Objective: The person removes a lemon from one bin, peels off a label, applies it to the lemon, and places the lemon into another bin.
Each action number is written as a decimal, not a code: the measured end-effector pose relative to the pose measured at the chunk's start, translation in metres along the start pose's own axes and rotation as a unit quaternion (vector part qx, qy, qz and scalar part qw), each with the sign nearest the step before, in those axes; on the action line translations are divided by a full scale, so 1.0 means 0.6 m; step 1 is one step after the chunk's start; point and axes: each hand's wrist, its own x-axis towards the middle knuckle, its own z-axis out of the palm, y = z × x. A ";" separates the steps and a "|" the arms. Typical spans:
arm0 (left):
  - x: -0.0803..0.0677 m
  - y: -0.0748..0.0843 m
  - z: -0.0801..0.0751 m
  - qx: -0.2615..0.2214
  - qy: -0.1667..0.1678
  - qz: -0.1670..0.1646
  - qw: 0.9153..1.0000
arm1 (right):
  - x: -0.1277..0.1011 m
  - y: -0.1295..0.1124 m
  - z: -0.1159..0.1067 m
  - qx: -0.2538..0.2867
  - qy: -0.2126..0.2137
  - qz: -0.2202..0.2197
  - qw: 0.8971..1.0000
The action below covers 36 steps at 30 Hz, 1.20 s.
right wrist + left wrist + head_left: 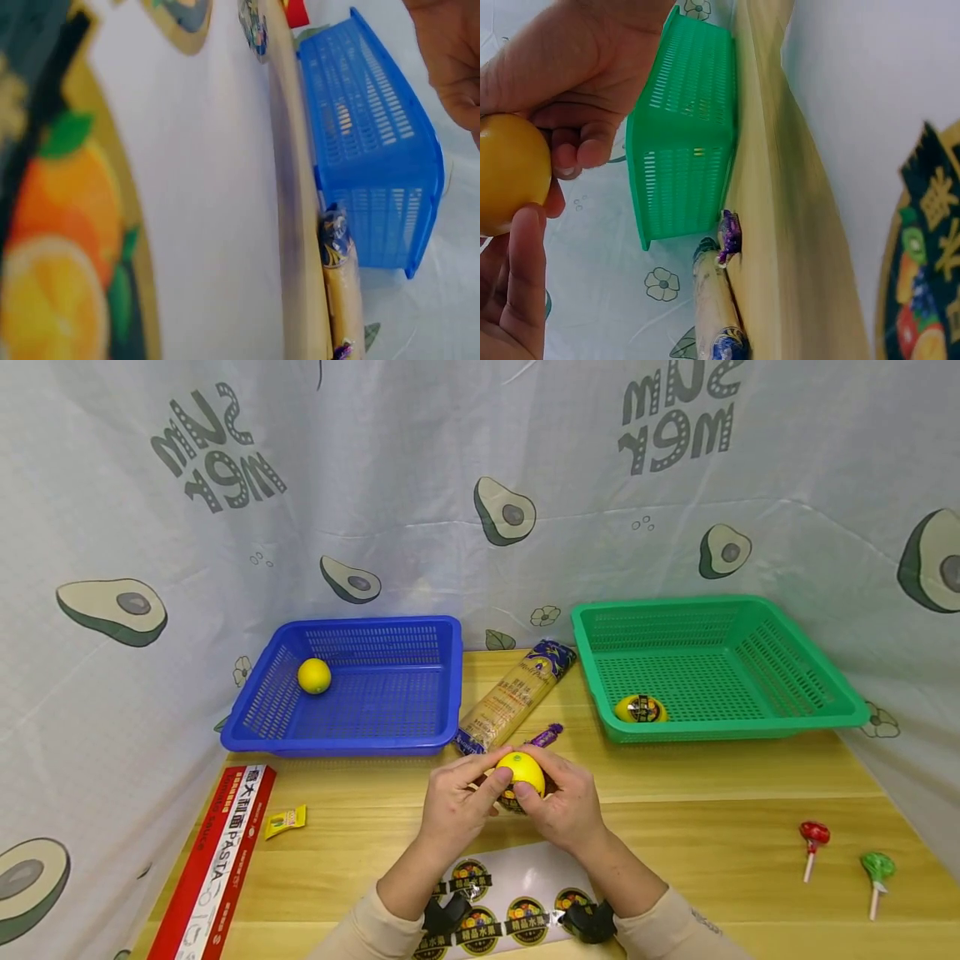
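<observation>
Both hands meet over the middle of the surface (750,860): the left hand (456,802) and the right hand (568,806) each curl their fingers round a yellow ball (521,772), held just above a sticker sheet (517,893) (round fruit labels). Behind it lie a pasta pack (513,695), a blue basket (255,710) with another ball (314,676), and a green basket (825,693) holding a labelled ball (640,708).

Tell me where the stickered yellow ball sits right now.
In the head view, the stickered yellow ball lies in the green basket, at its front-left corner, on the table's right side.
</observation>
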 end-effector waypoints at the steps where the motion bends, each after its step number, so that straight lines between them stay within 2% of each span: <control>1: -0.001 -0.001 0.001 -0.002 0.001 -0.004 1.000 | 0.000 0.001 0.000 0.003 0.000 -0.001 1.000; 8: -0.003 -0.004 0.001 -0.010 0.011 -0.023 1.000 | 0.000 0.005 0.002 0.003 -0.002 -0.003 1.000; 10: -0.001 0.001 0.000 -0.005 0.010 -0.054 0.998 | 0.001 0.004 0.003 -0.005 -0.003 0.000 1.000; 12: 0.001 0.008 -0.002 -0.001 0.002 -0.104 0.995 | 0.002 0.003 0.005 -0.013 -0.003 0.005 1.000; 16: 0.009 0.018 -0.005 -0.005 -0.029 -0.199 0.980 | 0.001 0.002 0.007 -0.002 -0.016 0.030 0.999; 19: 0.016 0.021 -0.009 -0.040 -0.047 -0.239 0.969 | 0.000 0.003 0.004 0.018 -0.056 0.059 0.997; 22: 0.021 0.021 -0.016 -0.080 -0.047 -0.267 0.959 | 0.001 0.002 -0.002 0.070 -0.121 0.113 0.984; 26: 0.027 0.019 -0.023 -0.086 -0.036 -0.275 0.957 | 0.010 -0.005 -0.011 0.134 -0.199 0.188 0.952; 28: 0.028 0.019 -0.025 -0.080 -0.032 -0.271 0.959 | 0.015 -0.008 -0.013 0.141 -0.222 0.203 0.943; 30: 0.027 0.019 -0.026 -0.074 -0.032 -0.267 0.960 | 0.018 -0.010 -0.014 0.136 -0.234 0.211 0.939; 36: 0.024 0.020 -0.024 -0.062 -0.044 -0.265 0.961 | 0.019 -0.017 -0.015 0.107 -0.232 0.234 0.938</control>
